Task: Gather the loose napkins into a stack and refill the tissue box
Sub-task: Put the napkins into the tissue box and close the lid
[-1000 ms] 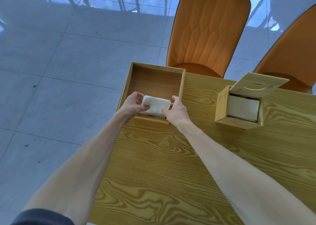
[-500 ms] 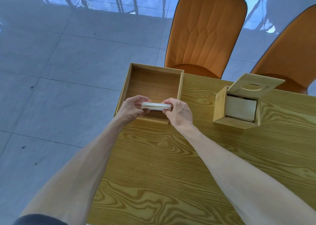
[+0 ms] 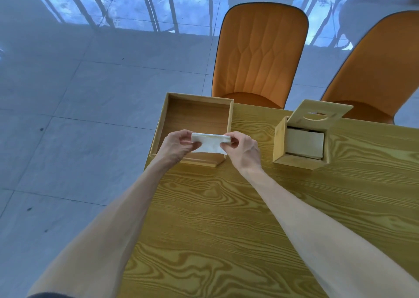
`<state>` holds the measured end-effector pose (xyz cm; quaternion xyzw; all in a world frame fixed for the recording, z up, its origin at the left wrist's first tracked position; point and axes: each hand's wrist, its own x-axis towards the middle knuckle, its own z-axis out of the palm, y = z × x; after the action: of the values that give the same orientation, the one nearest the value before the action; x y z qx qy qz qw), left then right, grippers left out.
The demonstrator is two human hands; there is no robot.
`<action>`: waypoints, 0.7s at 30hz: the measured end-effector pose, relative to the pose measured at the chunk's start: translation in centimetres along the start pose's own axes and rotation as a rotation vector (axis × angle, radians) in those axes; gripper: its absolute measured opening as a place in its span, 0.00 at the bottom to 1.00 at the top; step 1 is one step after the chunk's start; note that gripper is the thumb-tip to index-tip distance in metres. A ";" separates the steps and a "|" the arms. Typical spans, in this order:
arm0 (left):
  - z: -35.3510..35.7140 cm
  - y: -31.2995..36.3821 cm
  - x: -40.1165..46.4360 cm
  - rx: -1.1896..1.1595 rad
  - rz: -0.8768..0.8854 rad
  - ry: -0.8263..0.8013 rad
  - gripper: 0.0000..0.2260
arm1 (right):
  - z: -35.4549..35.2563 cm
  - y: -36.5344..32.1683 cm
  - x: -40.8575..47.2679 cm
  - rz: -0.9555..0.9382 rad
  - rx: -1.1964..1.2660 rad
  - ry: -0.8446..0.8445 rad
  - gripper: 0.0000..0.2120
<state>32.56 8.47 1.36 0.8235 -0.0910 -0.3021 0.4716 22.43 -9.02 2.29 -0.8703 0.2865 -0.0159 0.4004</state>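
Napkin stack (image 3: 209, 143) raised and tilted above the wooden tray (image 3: 169, 107).
Since a second before, it was lifted clear, pinched closed by left hand (image 3: 175, 147) and right hand (image 3: 243, 149); the open tissue box (image 3: 280, 143) awaited.

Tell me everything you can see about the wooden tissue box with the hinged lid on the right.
The tissue box is a small, squarish container of light wood standing on the wooden table, to the right of the open tray. Its flat lid is tipped up and open, with an oval dispensing slot cut through it. Inside sits a pale block of napkins, nearly filling the opening. Neither hand touches it; both hold a separate white napkin stack over the tray.
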 end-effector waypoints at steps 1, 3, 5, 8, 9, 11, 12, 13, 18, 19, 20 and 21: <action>0.4 0.4 -0.3 0.007 0.010 -0.012 0.13 | -0.6 0.3 -0.2 0.010 0.027 0.006 0.10; 1.4 1.2 -0.7 0.033 0.025 -0.034 0.13 | -1.7 1.2 -0.8 0.039 0.076 0.016 0.11; 2.7 1.8 -1.2 0.033 0.035 -0.069 0.13 | -2.8 2.3 -1.4 0.074 0.104 0.034 0.12; 4.9 3.1 -1.9 0.019 0.024 -0.105 0.13 | -4.7 3.8 -2.3 0.111 0.137 0.056 0.13; 5.7 3.5 -2.1 0.016 0.013 -0.113 0.13 | -5.4 4.2 -2.6 0.127 0.146 0.059 0.13; 7.5 4.3 -2.4 -0.004 -0.020 -0.137 0.11 | -6.7 5.3 -3.1 0.156 0.158 0.062 0.15; 8.3 4.7 -2.5 -0.006 -0.039 -0.150 0.10 | -7.4 5.8 -3.3 0.169 0.159 0.064 0.15; 9.1 5.2 -2.6 -0.003 -0.056 -0.164 0.10 | -8.1 6.4 -3.5 0.181 0.158 0.067 0.15; 12.9 7.5 -3.1 0.017 -0.051 -0.227 0.12 | -11.8 9.1 -4.7 0.222 0.182 0.075 0.15; 13.5 8.0 -3.3 0.019 -0.041 -0.230 0.12 | -12.5 9.7 -4.8 0.225 0.184 0.081 0.16; 14.2 8.5 -3.3 0.018 -0.030 -0.229 0.11 | -13.1 10.2 -4.8 0.230 0.187 0.092 0.17; 14.8 8.9 -3.4 0.013 -0.018 -0.220 0.11 | -13.7 10.6 -4.9 0.236 0.190 0.103 0.17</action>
<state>22.40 -5.55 4.66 0.7891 -0.1368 -0.3944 0.4506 9.68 -21.45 5.07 -0.7868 0.4041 -0.0405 0.4648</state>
